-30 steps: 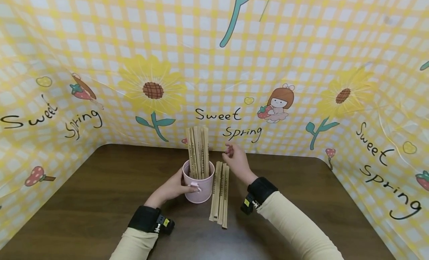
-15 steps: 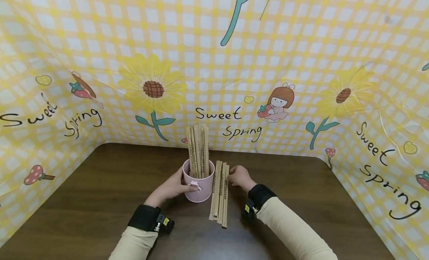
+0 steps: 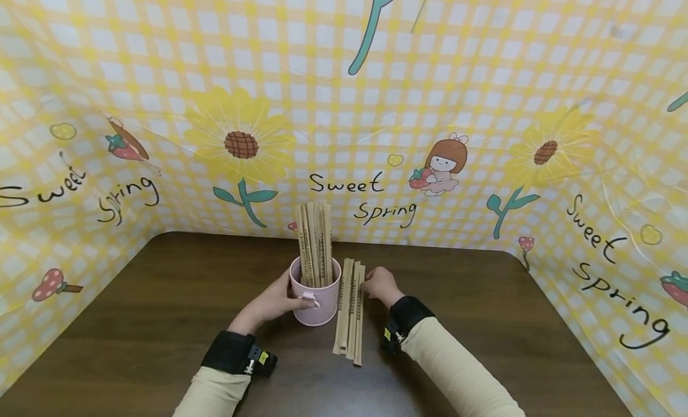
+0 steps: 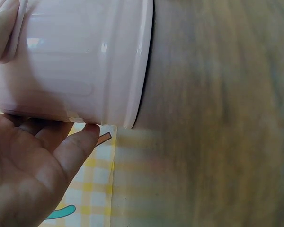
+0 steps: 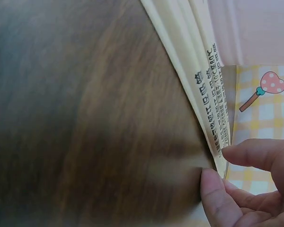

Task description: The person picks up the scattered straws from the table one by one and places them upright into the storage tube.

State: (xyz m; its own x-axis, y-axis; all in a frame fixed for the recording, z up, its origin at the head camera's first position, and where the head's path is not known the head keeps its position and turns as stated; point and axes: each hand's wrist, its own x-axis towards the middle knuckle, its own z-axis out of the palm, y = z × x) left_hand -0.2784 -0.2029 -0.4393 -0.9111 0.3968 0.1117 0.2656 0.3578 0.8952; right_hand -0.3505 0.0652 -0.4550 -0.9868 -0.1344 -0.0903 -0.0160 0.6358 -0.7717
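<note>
A pink cup stands on the dark wooden table with several paper-wrapped sticks upright in it. My left hand grips the cup from the left; in the left wrist view its palm and fingers lie against the cup's wall. A few more wrapped sticks lie flat just right of the cup. My right hand is at their far end. In the right wrist view, the thumb and a finger pinch the end of the outermost stick.
A yellow checked cloth with sunflowers and "Sweet Spring" lettering walls the table at the back and both sides. Bare wood lies to the left and right of the cup and sticks.
My right hand has come down from beside the upright sticks to the far end of the flat sticks, where it stays. The left hand has kept its hold on the cup.
</note>
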